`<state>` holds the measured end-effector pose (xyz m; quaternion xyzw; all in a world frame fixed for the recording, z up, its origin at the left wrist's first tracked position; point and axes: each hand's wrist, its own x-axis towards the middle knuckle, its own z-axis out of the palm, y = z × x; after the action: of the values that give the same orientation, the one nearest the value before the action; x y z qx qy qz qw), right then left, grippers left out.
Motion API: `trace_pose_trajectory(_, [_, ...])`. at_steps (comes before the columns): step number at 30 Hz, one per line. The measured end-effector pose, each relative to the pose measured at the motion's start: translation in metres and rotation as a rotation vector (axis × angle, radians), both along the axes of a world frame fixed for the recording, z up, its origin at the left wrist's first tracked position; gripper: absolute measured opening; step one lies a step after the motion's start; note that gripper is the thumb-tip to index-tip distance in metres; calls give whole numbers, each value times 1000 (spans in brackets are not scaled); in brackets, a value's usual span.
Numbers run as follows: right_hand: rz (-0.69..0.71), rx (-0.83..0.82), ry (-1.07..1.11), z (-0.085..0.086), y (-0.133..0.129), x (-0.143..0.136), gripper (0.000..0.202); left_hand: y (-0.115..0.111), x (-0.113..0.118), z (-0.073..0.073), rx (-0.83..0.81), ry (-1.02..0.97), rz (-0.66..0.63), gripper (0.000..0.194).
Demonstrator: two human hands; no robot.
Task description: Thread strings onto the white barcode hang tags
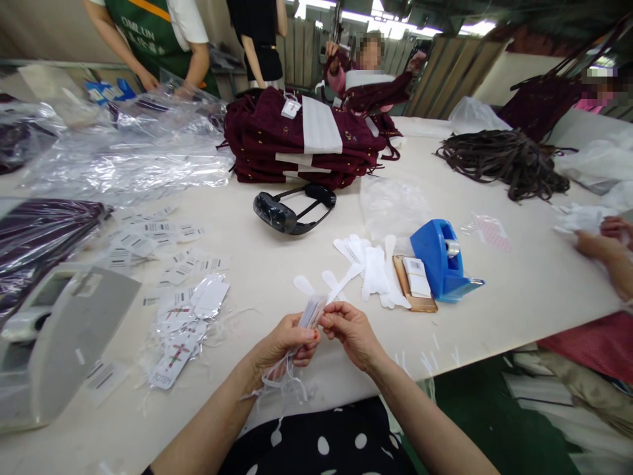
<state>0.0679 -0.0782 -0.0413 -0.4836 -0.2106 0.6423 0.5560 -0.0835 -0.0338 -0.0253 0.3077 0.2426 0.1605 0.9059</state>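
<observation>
Nearest the camera is a black garment with white dots, below the edge of the pale table. Just above it, the left hand is closed around an upright bundle of thin tags, white strings trailing beneath its fingers. The right hand pinches at the bundle's right edge with thumb and fingertips; whether it grips one piece alone is too small to tell. Just beyond the hands lie white cut-out shapes, some overlapping, and to their right a brown tray bearing white cards, beside a blue tape dispenser. Left of the hands are a heap of loose tags, scattered printed labels and a grey tape dispenser. Farther out sit a black headset, a stack of maroon items, clear plastic bags and a pile of dark straps. At the right edge are a co-worker's hands; across the table stands a person in a green apron.
</observation>
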Motion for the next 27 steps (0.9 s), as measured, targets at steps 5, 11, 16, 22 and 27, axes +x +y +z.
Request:
trace_pose_trajectory(5, [4, 42, 87, 0, 0, 1, 18, 1, -2, -2, -19, -51, -18, 35])
trace_pose_trajectory(11, [334, -94, 383, 3, -7, 10, 15, 8, -12, -5, -100, -154, -41, 33])
trace_pose_trajectory(16, [670, 20, 350, 6, -19, 15, 18, 3, -17, 1, -134, -174, -183, 29])
trace_pose_trajectory(22, [806, -19, 210, 12, -25, 3, 39, -8, -11, 11, -70, -87, -154, 31])
trace_pose_trajectory(27, [303, 125, 56, 17, -22, 5, 44, -8, -9, 16, 335, 343, 267, 28])
